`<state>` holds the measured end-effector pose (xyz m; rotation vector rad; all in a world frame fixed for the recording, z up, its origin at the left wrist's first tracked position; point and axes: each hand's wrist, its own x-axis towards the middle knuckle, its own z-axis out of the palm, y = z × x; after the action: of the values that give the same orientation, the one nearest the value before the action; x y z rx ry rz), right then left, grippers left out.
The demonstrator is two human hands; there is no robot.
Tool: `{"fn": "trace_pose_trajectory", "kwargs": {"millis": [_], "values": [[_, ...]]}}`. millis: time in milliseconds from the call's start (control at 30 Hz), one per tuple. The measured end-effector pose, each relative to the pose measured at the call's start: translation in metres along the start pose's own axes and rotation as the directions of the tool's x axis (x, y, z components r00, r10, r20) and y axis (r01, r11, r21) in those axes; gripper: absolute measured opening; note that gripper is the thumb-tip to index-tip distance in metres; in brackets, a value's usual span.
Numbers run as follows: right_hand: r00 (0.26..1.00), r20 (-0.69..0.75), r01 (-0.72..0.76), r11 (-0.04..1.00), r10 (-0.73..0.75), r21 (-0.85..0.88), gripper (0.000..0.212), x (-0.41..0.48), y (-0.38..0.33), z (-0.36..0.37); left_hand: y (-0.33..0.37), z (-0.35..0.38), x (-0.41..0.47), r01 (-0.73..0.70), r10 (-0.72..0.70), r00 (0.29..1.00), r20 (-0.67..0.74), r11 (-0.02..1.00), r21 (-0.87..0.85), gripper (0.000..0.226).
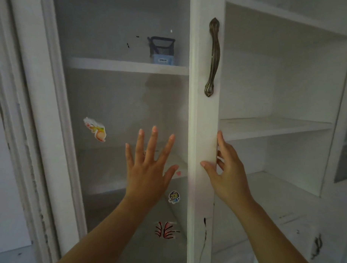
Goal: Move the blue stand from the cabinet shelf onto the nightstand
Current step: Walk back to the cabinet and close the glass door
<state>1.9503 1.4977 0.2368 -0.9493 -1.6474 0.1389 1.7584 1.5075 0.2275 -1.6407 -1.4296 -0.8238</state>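
Observation:
The blue stand [161, 50], a light blue base with a dark mesh holder on top, sits on an upper cabinet shelf [120, 65], seen through the glass of a cabinet door [118, 109]. My left hand [149, 166] is spread flat against that glass, well below the stand, holding nothing. My right hand [226, 172] grips the door's white right edge [205, 132], thumb in front and fingers curled behind it. The nightstand is not in view.
A bronze handle [213, 56] runs down the door's frame. Stickers [96, 129] dot the glass. To the right, open white shelves [273, 125] stand bare. Another dark handle [318, 245] shows on a lower door at the right.

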Motion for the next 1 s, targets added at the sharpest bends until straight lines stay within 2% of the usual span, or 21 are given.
{"fn": "trace_pose_trajectory", "kwargs": {"millis": [67,200,400,567,767,1000], "values": [[1.000,-0.018,0.004,1.000,-0.004,-0.028,0.079,0.001,0.003,0.003,-0.003,0.004,0.000,-0.014,0.013,1.000,-0.006,1.000,-0.006,0.070],[0.999,-0.025,0.027,0.975,-0.033,-0.220,0.073,0.005,0.006,0.011,-0.006,0.011,0.001,-0.018,0.018,1.000,-0.008,1.000,-0.002,0.068],[0.994,-0.030,0.091,0.950,-0.104,-0.299,0.078,0.009,0.009,0.028,-0.012,0.020,0.003,-0.042,0.042,0.999,-0.019,0.999,0.003,0.067],[0.975,-0.004,0.200,0.885,-0.222,-0.421,0.068,0.010,0.020,0.039,-0.016,0.027,0.004,-0.048,0.048,0.998,-0.041,0.999,-0.003,0.066],[0.969,0.055,0.236,0.842,-0.240,-0.485,0.061,0.020,0.031,0.050,-0.018,0.037,0.009,-0.042,0.043,0.999,-0.030,0.999,0.028,0.067],[0.954,0.113,0.298,0.851,-0.277,-0.432,0.064,0.036,0.048,0.057,-0.019,0.043,0.014,-0.022,0.022,1.000,-0.006,0.996,0.087,0.066]]}}
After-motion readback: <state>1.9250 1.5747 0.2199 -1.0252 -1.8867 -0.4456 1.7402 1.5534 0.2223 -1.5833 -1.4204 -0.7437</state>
